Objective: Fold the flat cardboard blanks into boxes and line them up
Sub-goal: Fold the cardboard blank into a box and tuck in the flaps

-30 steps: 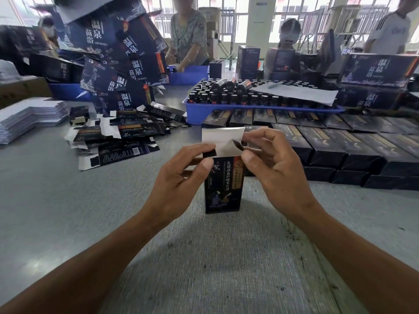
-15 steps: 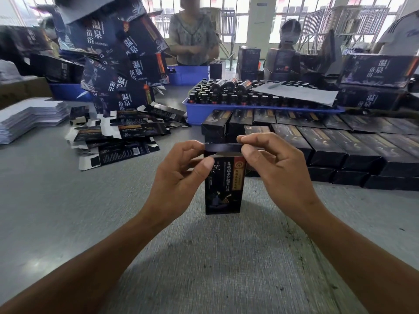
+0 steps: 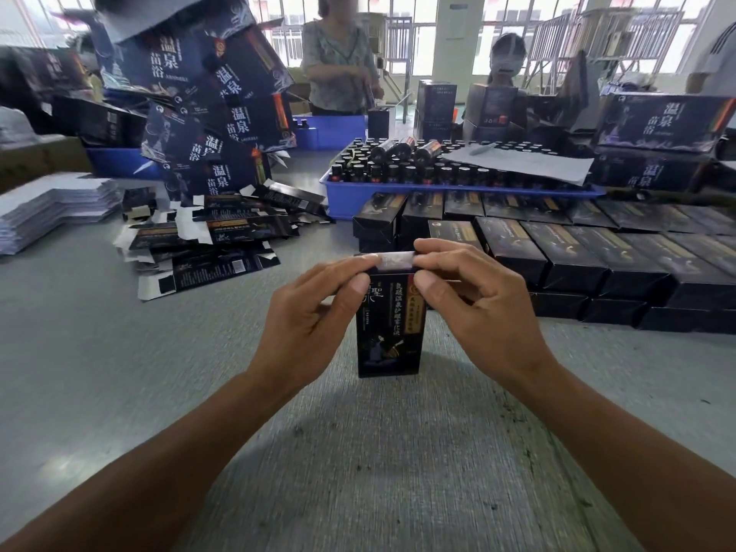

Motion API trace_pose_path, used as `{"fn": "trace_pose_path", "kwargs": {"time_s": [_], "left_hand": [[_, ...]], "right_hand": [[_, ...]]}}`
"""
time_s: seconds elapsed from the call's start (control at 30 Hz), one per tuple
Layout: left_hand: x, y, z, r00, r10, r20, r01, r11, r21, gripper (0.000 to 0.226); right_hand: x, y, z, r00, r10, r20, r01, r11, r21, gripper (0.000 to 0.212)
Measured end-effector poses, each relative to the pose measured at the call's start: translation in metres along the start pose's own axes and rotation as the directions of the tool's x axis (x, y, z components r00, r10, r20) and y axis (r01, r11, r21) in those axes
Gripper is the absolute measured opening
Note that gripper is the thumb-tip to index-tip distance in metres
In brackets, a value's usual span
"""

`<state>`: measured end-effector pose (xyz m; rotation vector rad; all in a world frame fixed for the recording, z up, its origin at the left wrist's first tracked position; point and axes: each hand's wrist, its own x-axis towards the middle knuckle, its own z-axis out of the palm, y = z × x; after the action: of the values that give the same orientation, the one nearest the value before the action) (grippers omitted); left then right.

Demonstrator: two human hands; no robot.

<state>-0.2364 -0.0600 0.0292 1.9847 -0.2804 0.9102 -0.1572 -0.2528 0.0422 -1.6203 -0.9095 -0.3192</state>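
Box [image 3: 388,332] stands upright on the desk [image 3: 119,372] so both hands, left hand [image 3: 306,312] and right hand [image 3: 474,300], pinch its top flap [image 3: 394,260] with curled fingers, apparently tucking it closed.

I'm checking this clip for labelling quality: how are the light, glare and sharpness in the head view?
Head view: bright windows behind are blown out; the box between the left hand and right hand is sharp, its top flap catching pale glare; a soft shadow lies on the table under the arms; wide-angle distortion bends the edges, and the far boxes look soft.
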Motion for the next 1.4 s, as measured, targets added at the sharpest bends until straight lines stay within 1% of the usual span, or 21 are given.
{"fn": "trace_pose_path", "kwargs": {"time_s": [0.07,0.17,0.23,0.3,0.33,0.4,0.47,0.5,0.53,0.6,0.67,0.73,0.8,0.87,0.97,1.0,1.07,1.1,1.2,1.3,1.4], "left_hand": [[0.001,-0.003,-0.001,0.999,0.034,0.004,-0.035,0.999,0.022,0.029],[0.001,-0.006,0.0,0.999,0.049,0.006,-0.049,0.998,0.044,0.032],[-0.002,-0.01,0.0,0.997,0.053,0.057,-0.057,0.994,0.088,0.035],[-0.004,-0.014,0.0,0.99,0.007,0.143,-0.021,0.995,0.099,0.043],[-0.005,-0.016,0.0,0.985,-0.024,0.173,0.01,0.997,0.081,0.047],[-0.004,-0.02,0.0,0.981,-0.063,0.183,0.055,0.997,0.048,0.05],[-0.002,-0.023,0.0,0.986,-0.099,0.138,0.095,0.995,0.036,0.051],[-0.001,-0.024,-0.001,0.985,-0.14,0.099,0.14,0.99,0.008,0.051],[0.0,-0.026,-0.002,0.977,-0.207,0.057,0.209,0.977,-0.045,0.051],[0.004,-0.03,-0.005,0.926,-0.377,-0.017,0.367,0.908,-0.202,0.049],[0.008,-0.034,-0.007,0.85,-0.525,-0.054,0.478,0.809,-0.342,0.039],[0.012,-0.037,-0.007,0.772,-0.635,-0.043,0.565,0.714,-0.413,0.029],[0.012,-0.04,-0.003,0.712,-0.702,0.007,0.635,0.639,-0.434,0.029],[0.011,-0.041,0.0,0.699,-0.713,0.057,0.668,0.622,-0.409,0.039],[0.008,-0.042,0.001,0.712,-0.699,0.063,0.679,0.663,-0.316,0.052],[0.007,-0.043,0.001,0.727,-0.685,0.046,0.676,0.701,-0.227,0.058],[0.005,-0.046,0.001,0.776,-0.63,0.021,0.63,0.777,0.007,0.063],[0.004,-0.046,0.0,0.796,-0.605,0.013,0.602,0.794,0.081,0.063],[0.004,-0.045,-0.002,0.817,-0.576,-0.029,0.571,0.799,0.188,0.058],[0.004,-0.048,-0.007,0.836,-0.546,-0.054,0.535,0.787,0.308,0.053],[0.006,-0.054,-0.009,0.848,-0.526,-0.063,0.507,0.771,0.386,0.047]], "right_hand": [[-0.002,0.003,0.002,0.998,-0.056,-0.014,0.055,0.996,-0.074,0.016],[-0.005,0.005,0.006,0.995,-0.097,-0.031,0.093,0.989,-0.116,0.017],[-0.006,0.008,0.008,0.995,-0.093,-0.048,0.086,0.989,-0.123,0.019],[-0.008,0.01,0.009,0.996,-0.07,-0.045,0.063,0.988,-0.141,0.022],[-0.01,0.011,0.009,0.999,-0.049,-0.023,0.044,0.986,-0.163,0.028],[-0.014,0.015,0.012,0.999,0.021,0.047,-0.01,0.976,-0.217,0.047],[-0.021,0.018,0.016,0.992,0.085,0.096,-0.054,0.956,-0.29,0.069],[-0.023,0.019,0.018,0.989,0.086,0.117,-0.042,0.941,-0.335,0.076],[-0.025,0.019,0.019,0.988,0.051,0.146,0.01,0.919,-0.394,0.079],[-0.028,0.016,0.022,0.967,-0.049,0.252,0.18,0.83,-0.528,0.078],[-0.03,0.014,0.025,0.925,-0.1,0.368,0.319,0.732,-0.603,0.077],[-0.032,0.013,0.029,0.893,-0.104,0.438,0.386,0.678,-0.625,0.076],[-0.032,0.014,0.031,0.888,-0.106,0.448,0.403,0.647,-0.647,0.073],[-0.032,0.015,0.03,0.899,-0.119,0.421,0.399,0.617,-0.678,0.07],[-0.031,0.017,0.029,0.927,-0.091,0.365,0.345,0.59,-0.73,0.068],[-0.029,0.018,0.028,0.939,-0.056,0.338,0.304,0.59,-0.748,0.067],[-0.023,0.021,0.026,0.952,0.053,0.3,0.218,0.57,-0.792,0.068],[-0.02,0.024,0.026,0.948,0.118,0.294,0.184,0.551,-0.814,0.068],[-0.017,0.032,0.026,0.918,0.262,0.297,0.122,0.525,-0.842,0.059],[-0.013,0.037,0.029,0.903,0.3,0.307,0.126,0.499,-0.857,0.051],[0.0,0.043,0.037,0.889,0.349,0.296,0.125,0.436,-0.891,0.054]]}}
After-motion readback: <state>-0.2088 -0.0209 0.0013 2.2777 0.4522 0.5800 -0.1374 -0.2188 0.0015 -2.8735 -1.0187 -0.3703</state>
